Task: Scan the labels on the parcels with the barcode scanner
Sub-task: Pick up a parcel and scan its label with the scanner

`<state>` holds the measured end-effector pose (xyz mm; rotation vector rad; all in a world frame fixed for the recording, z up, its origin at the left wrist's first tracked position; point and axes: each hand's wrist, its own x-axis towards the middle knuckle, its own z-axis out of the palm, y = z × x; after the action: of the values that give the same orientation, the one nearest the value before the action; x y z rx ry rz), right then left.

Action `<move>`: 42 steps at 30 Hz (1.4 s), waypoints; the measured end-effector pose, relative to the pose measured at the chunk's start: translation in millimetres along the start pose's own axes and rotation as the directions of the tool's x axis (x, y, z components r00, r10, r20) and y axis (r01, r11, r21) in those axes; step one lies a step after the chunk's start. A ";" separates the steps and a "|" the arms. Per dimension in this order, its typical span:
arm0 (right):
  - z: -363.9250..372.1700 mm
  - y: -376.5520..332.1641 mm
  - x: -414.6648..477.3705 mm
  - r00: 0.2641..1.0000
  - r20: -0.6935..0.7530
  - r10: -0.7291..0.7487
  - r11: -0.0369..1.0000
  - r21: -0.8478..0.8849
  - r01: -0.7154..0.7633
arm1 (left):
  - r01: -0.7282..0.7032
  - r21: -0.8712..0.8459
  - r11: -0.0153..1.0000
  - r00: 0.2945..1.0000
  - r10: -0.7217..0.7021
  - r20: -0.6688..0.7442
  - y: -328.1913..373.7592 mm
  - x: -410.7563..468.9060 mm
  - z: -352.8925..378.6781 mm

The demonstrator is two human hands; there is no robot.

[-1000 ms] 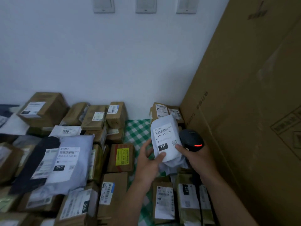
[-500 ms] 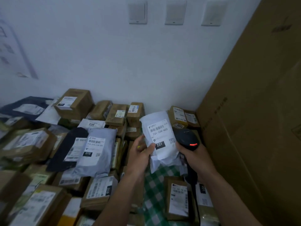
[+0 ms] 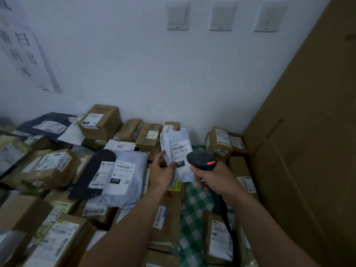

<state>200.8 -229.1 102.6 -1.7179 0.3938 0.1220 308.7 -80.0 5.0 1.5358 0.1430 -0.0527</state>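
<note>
Centrally, a small white parcel (image 3: 178, 143) is held upright above the pile by the left hand (image 3: 162, 170), its lower left edge being pinched between the thumb and the curled fingers. Its label is turned toward the camera, and "231 239 K01" and a black block reading "231" can be read on it. The handle of the barcode scanner (image 3: 202, 160) is gripped firmly in the right hand (image 3: 215, 178), with all fingers wrapped round it. The scanner's dark head is raised just beside the parcel's lower right edge, and a red light is lit on its top; whether head and parcel touch cannot be told. A dark cable (image 3: 227, 222) is seen running down from the handle past the right forearm. Below the hands, a green checked cloth (image 3: 194, 201) is partly covered by brown cardboard parcels. To the left, a grey mailer bag (image 3: 133, 189) labelled "010" is laid over a dark mailer bag (image 3: 90, 170) on the heap. A large cardboard box (image 3: 308, 151) is stood against the wall at the right, and three wall switches (image 3: 178, 16) are mounted above.
</note>
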 end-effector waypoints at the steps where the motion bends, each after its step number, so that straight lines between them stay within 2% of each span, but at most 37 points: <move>1: 0.3 -1.9 1.1 1.000 0.003 0.010 1.000 -0.011 -0.010 | -0.008 0.008 1.000 1.000 0.008 0.000 -0.5 1.4 -0.7; 13: 2.1 1.7 17.8 0.997 0.037 0.073 0.997 -0.034 -0.072 | -0.019 0.085 0.996 1.000 0.019 0.001 -14.7 11.4 -0.8; 23: -10.7 14.9 44.0 0.995 0.055 0.078 0.997 -0.023 -0.077 | 0.064 0.064 0.996 0.998 -0.063 -0.016 -32.0 38.6 4.2; 26: -16.8 26.2 58.4 0.995 0.013 0.099 0.995 0.023 -0.100 | 0.094 0.206 0.974 0.995 -0.098 0.010 -50.8 42.3 8.2; 32: -24.1 51.0 82.3 0.987 -0.020 0.159 0.987 0.013 -0.159 | 0.097 0.535 0.839 0.985 -0.157 0.067 -87.8 46.0 23.7; 33: -25.4 52.4 85.2 0.986 -0.018 0.165 0.986 0.007 -0.165 | 0.072 0.609 0.790 0.985 -0.153 0.083 -92.0 49.2 24.9; 35: -25.8 54.1 90.8 0.983 -0.014 0.182 0.983 -0.007 -0.182 | 0.002 0.786 0.619 0.979 -0.163 0.125 -97.4 51.3 20.9; 37: -26.5 58.5 93.2 0.982 -0.020 0.189 0.982 -0.004 -0.189 | -0.023 0.881 0.473 0.969 -0.205 0.135 -103.1 48.9 16.6; 40: -25.2 64.3 91.6 0.975 -0.001 0.223 0.975 0.005 -0.223 | -0.176 0.941 0.287 0.961 -0.157 0.228 -108.3 49.4 13.9; 42: -24.7 69.0 90.3 0.971 0.004 0.240 0.971 0.010 -0.240 | -0.329 0.918 0.221 0.930 -0.093 0.356 -111.1 48.2 18.4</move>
<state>259.3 -279.7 15.7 -1.6550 0.5992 0.2975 343.8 -99.6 -110.8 2.8301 -0.4107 -0.3517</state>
